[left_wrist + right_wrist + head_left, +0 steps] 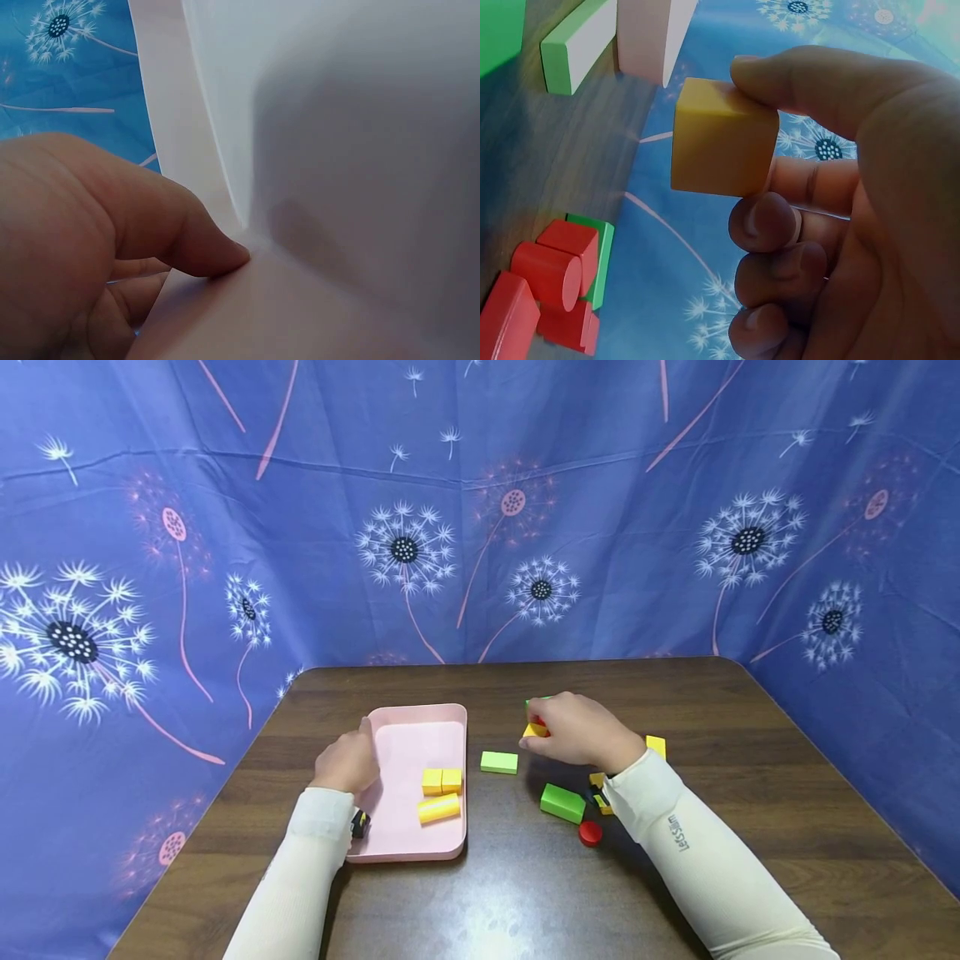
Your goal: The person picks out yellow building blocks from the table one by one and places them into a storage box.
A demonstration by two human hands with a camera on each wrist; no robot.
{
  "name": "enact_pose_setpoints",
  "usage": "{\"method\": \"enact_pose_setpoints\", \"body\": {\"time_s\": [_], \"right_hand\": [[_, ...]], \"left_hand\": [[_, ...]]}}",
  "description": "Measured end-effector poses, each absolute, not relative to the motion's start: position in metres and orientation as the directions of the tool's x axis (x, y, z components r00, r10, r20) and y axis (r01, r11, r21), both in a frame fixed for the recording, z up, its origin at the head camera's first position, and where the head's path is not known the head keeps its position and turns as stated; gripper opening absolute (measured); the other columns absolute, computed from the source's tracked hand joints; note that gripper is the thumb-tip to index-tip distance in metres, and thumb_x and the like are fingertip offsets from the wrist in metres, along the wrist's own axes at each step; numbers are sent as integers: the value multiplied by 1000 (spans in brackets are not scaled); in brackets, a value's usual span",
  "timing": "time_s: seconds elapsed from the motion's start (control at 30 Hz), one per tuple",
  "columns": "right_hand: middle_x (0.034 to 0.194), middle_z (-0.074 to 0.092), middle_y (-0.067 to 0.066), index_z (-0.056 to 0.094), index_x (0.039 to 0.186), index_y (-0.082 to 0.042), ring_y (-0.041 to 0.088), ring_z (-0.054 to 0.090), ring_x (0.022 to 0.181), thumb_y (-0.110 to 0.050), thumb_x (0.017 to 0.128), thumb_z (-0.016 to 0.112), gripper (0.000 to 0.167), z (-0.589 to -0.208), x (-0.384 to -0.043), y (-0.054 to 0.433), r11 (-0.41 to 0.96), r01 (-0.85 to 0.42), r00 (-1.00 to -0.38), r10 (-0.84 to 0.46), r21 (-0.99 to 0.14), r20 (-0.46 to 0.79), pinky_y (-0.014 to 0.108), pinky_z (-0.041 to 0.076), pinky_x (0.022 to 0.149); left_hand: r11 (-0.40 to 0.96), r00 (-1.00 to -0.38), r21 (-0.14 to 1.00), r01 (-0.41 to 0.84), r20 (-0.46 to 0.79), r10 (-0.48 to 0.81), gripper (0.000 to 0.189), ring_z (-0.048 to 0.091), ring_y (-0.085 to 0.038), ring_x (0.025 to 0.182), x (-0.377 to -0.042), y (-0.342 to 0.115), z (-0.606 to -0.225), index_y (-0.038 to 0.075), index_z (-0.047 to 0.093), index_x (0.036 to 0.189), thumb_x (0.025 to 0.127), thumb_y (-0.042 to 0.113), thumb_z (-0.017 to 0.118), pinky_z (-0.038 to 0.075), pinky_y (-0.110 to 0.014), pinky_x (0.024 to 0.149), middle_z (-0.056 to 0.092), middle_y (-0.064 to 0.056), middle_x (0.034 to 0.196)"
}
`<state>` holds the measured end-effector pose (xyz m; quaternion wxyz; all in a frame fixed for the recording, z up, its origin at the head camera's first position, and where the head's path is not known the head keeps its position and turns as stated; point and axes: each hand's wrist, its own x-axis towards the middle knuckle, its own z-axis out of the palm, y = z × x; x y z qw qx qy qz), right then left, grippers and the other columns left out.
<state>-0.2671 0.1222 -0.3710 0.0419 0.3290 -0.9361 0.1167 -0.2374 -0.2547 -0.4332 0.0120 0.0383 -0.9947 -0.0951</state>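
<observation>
My left hand (347,762) grips the left wall of a pink tray (397,743). In the left wrist view the thumb presses inside the wall, and the other fingers lie outside it. Within the tray, two yellow cubes (442,781) sit side by side above a yellow cylinder (438,810). To the right of the tray, my right hand (583,731) pinches a yellow cube (721,150) between thumb and fingers, held above the table. Between the tray and that hand lies a flat light-green block (498,762).
Nearer me are a green block (562,803) and a red disc-shaped piece (590,833). A yellow block (656,746) lies beyond the right wrist. Several red blocks (551,277) cluster beside a green one in the right wrist view. A patterned blue cloth (480,527) hangs behind the wooden table (787,827).
</observation>
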Motion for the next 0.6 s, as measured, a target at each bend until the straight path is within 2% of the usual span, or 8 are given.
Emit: {"method": "enact_pose_setpoints", "body": {"time_s": [0.6], "right_hand": [[69, 57, -10, 64, 93, -24, 9, 52, 59, -48, 91, 76, 27, -371, -265, 112, 737, -650, -760, -631, -185, 156, 29, 43, 55]], "left_hand": [[979, -996, 186, -80, 10, -84, 68, 72, -44, 100, -240, -255, -435, -4, 25, 161, 100, 14, 50, 58, -61, 76, 67, -27, 131]]}}
